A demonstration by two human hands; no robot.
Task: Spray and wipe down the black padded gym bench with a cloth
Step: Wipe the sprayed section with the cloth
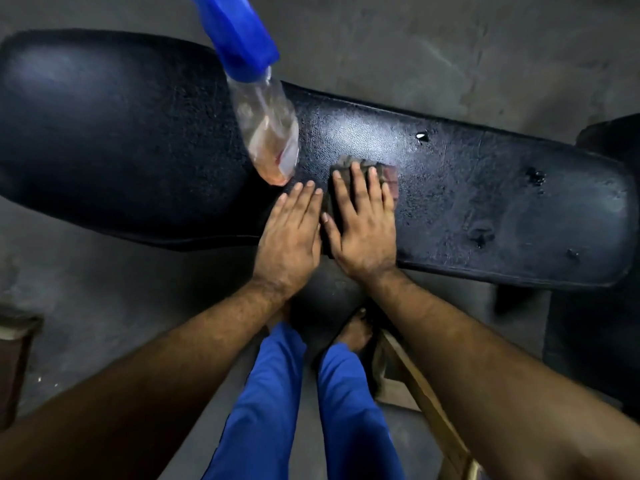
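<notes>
The black padded bench (485, 188) runs across the view from upper left to right, and its right half looks wet and shiny. A dark folded cloth (388, 174) lies on the bench near its middle. My right hand (363, 230) presses flat on that cloth with fingers spread. My left hand (291, 233) lies flat on the bench just left of the cloth, holding nothing. A clear spray bottle (266, 133) with a blue head stands on the bench right beyond my left fingertips, apart from both hands.
Small tears (479, 235) mark the bench's right end. Grey concrete floor (415, 46) surrounds it. A wooden frame (426, 403) lies by my bare feet at lower right. A brown box (14, 358) sits at the left edge, dark equipment (609, 140) at the right.
</notes>
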